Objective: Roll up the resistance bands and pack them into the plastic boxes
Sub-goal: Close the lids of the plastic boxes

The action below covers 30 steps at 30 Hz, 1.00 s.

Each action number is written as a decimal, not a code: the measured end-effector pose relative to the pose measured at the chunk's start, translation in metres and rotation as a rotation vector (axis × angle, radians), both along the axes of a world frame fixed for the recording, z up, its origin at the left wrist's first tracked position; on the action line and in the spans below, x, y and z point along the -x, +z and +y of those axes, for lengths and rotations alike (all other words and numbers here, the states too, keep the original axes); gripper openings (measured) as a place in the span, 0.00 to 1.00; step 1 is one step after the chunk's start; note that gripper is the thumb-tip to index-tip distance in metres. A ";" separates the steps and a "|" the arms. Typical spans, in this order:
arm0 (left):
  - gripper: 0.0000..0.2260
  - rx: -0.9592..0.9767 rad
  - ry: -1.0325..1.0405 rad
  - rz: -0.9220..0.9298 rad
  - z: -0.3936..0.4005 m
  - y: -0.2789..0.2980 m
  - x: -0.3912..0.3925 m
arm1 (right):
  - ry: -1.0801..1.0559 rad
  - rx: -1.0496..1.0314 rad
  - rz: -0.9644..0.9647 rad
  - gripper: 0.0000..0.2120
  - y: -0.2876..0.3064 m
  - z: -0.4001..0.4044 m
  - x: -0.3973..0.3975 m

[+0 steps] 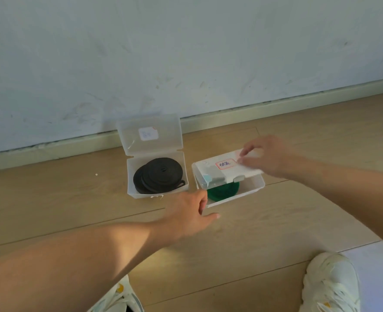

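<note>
White sneakers (331,282) sit at the bottom edge of the view, planted on the wooden floor (51,199), with both bare forearms reaching forward over them toward the wall.

Furthest left of the task's things, the left plastic box (158,194) stands on the floor just in front of the skirting board, its hinged lid (150,134) tipped back upright and carrying a small label. A rolled black resistance band (161,175) lies coiled flat inside it, one loose loop showing at the near right corner.

Next comes the left hand (190,212), low over the floor at the near left corner of the right plastic box (242,192). Its fingers are loosely curled and its thumb stretched toward the box; it grasps nothing, though whether it touches the box wall cannot be told.

Inside that box, a rolled green resistance band (223,191) shows under the half-lowered labelled lid (226,171). The right hand (264,157) pinches the lid's far right edge with its fingertips, holding it tilted above the box.

Both bands look packed, so the step in hand seems to be closing the green band's box. The next move likely calls for steadying the base with the left hand while the right presses the lid down until its front latch catches; the black band's box would then remain to be shut.
</note>
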<state>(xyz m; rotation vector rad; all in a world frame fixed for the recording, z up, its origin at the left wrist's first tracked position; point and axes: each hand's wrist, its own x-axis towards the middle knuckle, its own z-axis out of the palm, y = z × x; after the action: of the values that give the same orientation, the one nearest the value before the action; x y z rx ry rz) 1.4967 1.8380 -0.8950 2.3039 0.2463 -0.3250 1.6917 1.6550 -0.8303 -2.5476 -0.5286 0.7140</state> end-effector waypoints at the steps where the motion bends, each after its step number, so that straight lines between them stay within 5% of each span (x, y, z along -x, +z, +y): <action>1: 0.22 -0.041 -0.013 -0.031 0.002 0.000 0.002 | 0.111 0.035 -0.108 0.08 0.000 0.000 0.008; 4: 0.24 -0.102 -0.026 -0.052 0.007 0.002 0.004 | 0.315 0.036 -0.205 0.11 0.000 0.003 0.032; 9: 0.24 -0.122 -0.084 -0.032 0.021 0.009 0.005 | 0.623 0.311 -0.098 0.19 -0.014 0.002 0.062; 14: 0.17 -0.139 0.128 -0.252 0.049 0.041 -0.014 | 0.758 0.458 -0.343 0.11 -0.032 0.017 0.075; 18: 0.27 -0.277 0.385 -0.402 0.101 0.058 -0.048 | 0.612 0.460 -0.406 0.18 -0.037 0.039 0.068; 21: 0.36 -0.330 0.432 -0.217 0.141 0.060 -0.070 | 0.387 0.401 -0.393 0.18 -0.037 0.059 0.053; 25: 0.39 -0.436 0.313 -0.043 0.164 0.062 -0.077 | 0.262 0.227 -0.338 0.11 -0.030 0.075 0.049; 30: 0.35 -0.619 -0.031 -0.271 0.159 0.070 -0.044 | -0.034 -0.221 -0.239 0.10 -0.023 0.096 0.062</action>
<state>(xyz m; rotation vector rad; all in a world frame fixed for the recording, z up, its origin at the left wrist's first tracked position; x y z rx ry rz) 1.5404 1.9969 -0.8252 2.9265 0.1898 0.0694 1.6297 1.7515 -0.8538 -2.4380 -0.6040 0.3193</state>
